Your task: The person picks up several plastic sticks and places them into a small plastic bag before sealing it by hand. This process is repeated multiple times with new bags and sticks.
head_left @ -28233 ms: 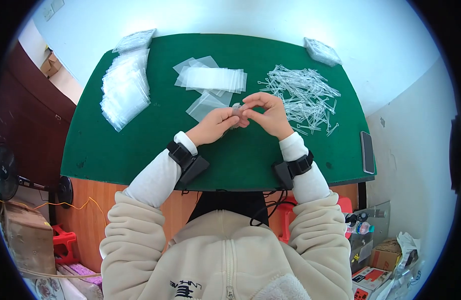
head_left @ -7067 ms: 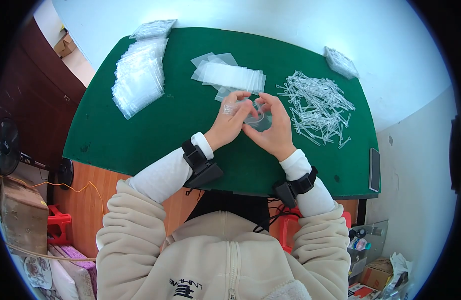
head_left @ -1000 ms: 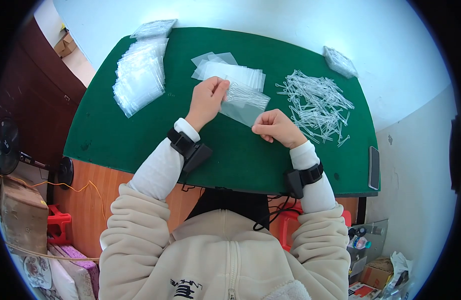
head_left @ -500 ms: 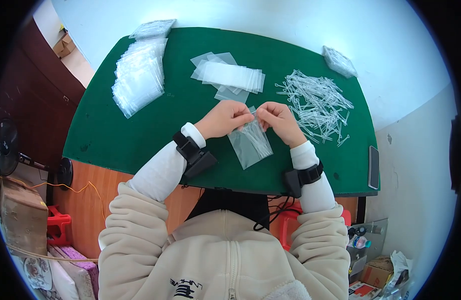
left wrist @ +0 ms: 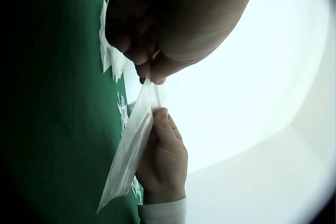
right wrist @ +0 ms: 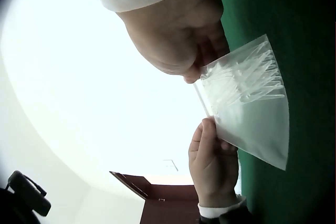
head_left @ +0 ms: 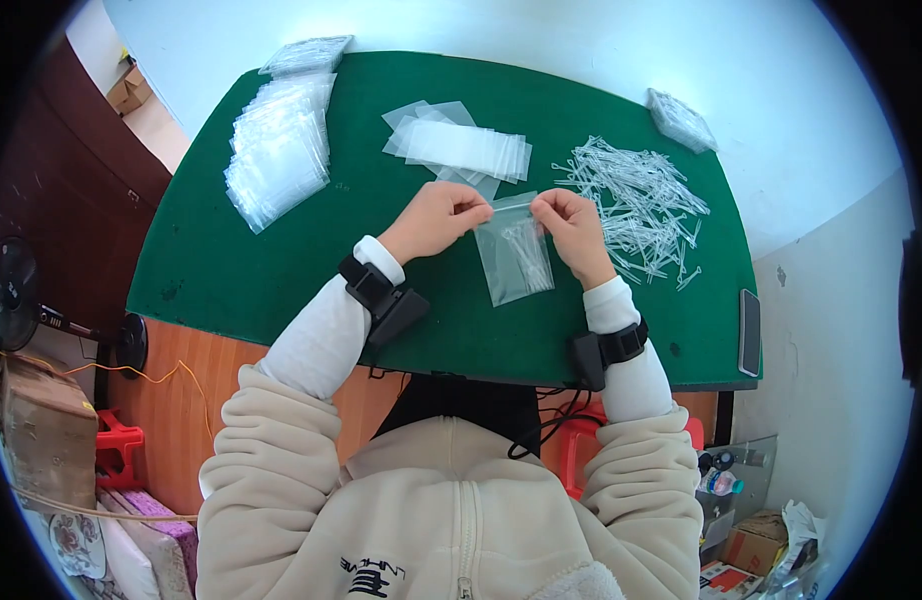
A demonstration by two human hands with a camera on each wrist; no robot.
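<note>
Both hands stretch a clear zip bag [head_left: 506,262] by its top edge, above the middle of the table. My left hand [head_left: 439,220] pinches the top left corner between thumb and fingers. At the top right corner my right hand [head_left: 578,232] pinches the edge the same way. Inside the bag, thin clear plastic sticks [right wrist: 247,79] lie bunched toward the right hand's side. In the left wrist view the bag [left wrist: 126,155] is seen nearly edge-on, hanging from both hands.
Loose clear sticks with looped ends [head_left: 641,210] are heaped at the right. Flat bags [head_left: 461,150] are piled at the back middle. A fanned stack of bags [head_left: 279,155] lies at the left. Bundled packs stand at both back corners, and a phone [head_left: 749,332] lies at the right edge.
A second ago the bag lay slanted between the hands. The hands then came together at its top edge; now they are slightly farther apart and farther from the body, with the bag hanging below.
</note>
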